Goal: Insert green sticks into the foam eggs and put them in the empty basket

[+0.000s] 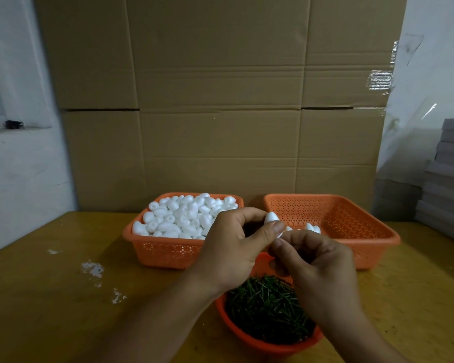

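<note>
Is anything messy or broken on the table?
Yes, a little. There are white flecks scattered on the wooden table, left of the baskets; they look like crumbs or chipped paint, I cannot tell which. The basket of foam eggs is heaped above its rim, but none have spilled. Nothing looks broken.

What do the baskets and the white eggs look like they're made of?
Baskets: likely molded plastic, orange, matte, walls perforated with small regular holes. Eggs: probably foam, white, matte, with a slightly grainy surface. The left hand holds one egg.
</note>
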`<action>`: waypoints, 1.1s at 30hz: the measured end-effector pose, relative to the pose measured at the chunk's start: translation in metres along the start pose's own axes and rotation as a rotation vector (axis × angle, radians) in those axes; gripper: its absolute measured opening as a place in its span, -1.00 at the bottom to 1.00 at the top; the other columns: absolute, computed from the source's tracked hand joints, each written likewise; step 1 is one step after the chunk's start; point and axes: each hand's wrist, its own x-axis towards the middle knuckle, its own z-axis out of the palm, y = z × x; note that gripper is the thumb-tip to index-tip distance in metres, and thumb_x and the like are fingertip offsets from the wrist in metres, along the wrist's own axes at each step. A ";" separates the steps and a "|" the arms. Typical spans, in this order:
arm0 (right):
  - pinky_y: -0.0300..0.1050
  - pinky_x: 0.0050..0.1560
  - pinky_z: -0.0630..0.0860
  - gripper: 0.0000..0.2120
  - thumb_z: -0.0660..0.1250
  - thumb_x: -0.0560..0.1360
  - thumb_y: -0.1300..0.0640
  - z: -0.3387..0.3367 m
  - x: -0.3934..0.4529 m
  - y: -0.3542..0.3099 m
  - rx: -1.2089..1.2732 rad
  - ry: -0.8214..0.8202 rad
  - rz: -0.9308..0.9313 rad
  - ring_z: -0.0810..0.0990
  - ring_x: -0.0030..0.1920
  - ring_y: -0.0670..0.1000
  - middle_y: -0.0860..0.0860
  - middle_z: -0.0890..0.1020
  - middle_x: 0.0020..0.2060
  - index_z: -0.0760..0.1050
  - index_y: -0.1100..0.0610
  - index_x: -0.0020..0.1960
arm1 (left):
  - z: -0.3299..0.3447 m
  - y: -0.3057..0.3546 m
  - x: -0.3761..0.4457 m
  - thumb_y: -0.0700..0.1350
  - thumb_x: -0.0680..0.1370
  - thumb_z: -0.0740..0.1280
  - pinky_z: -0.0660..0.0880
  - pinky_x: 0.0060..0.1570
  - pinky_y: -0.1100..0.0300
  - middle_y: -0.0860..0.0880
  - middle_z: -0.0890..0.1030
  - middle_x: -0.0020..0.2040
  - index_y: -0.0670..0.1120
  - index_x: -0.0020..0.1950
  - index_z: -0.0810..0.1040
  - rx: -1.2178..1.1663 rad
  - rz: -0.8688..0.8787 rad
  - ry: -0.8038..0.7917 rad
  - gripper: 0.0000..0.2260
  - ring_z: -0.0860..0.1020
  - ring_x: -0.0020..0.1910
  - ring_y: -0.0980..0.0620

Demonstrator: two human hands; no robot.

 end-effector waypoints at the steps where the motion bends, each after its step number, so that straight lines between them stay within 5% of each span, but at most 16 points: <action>1: -0.19 -0.30 0.63 -0.88 0.45 0.48 0.28 0.000 0.000 0.000 0.001 0.001 0.002 0.69 -0.37 0.00 0.08 0.71 -0.36 0.68 0.13 -0.20 | -0.001 0.000 0.000 -0.14 0.60 0.39 0.44 -0.22 0.45 0.22 0.61 -0.33 -0.08 -0.09 0.65 0.005 -0.001 -0.008 -0.91 0.57 -0.28 0.30; 18: -0.30 -0.40 0.53 -0.91 0.41 0.48 0.37 0.003 -0.001 -0.005 0.155 -0.011 0.007 0.60 -0.46 -0.05 0.15 0.67 -0.41 0.65 0.29 -0.20 | -0.001 0.005 -0.001 -0.15 0.59 0.41 0.44 -0.33 0.45 0.20 0.58 -0.41 -0.09 -0.14 0.64 -0.087 0.000 0.013 -0.89 0.55 -0.39 0.28; 30: -0.29 -0.40 0.53 -0.88 0.41 0.48 0.36 0.002 0.000 -0.003 0.179 -0.011 -0.003 0.61 -0.45 -0.05 0.15 0.67 -0.42 0.66 0.23 -0.21 | 0.003 0.006 -0.003 -0.18 0.62 0.37 0.44 -0.38 0.44 0.17 0.56 -0.46 -0.22 -0.06 0.64 -0.098 0.022 0.015 -0.87 0.53 -0.46 0.26; 33: -0.27 -0.37 0.54 -0.87 0.43 0.48 0.32 0.000 0.003 -0.001 0.145 0.010 -0.005 0.60 -0.43 -0.07 0.11 0.67 -0.41 0.67 0.18 -0.22 | 0.003 0.007 -0.002 -0.11 0.58 0.43 0.44 -0.34 0.43 0.17 0.56 -0.42 -0.11 0.02 0.66 -0.088 -0.017 0.051 -0.91 0.53 -0.41 0.28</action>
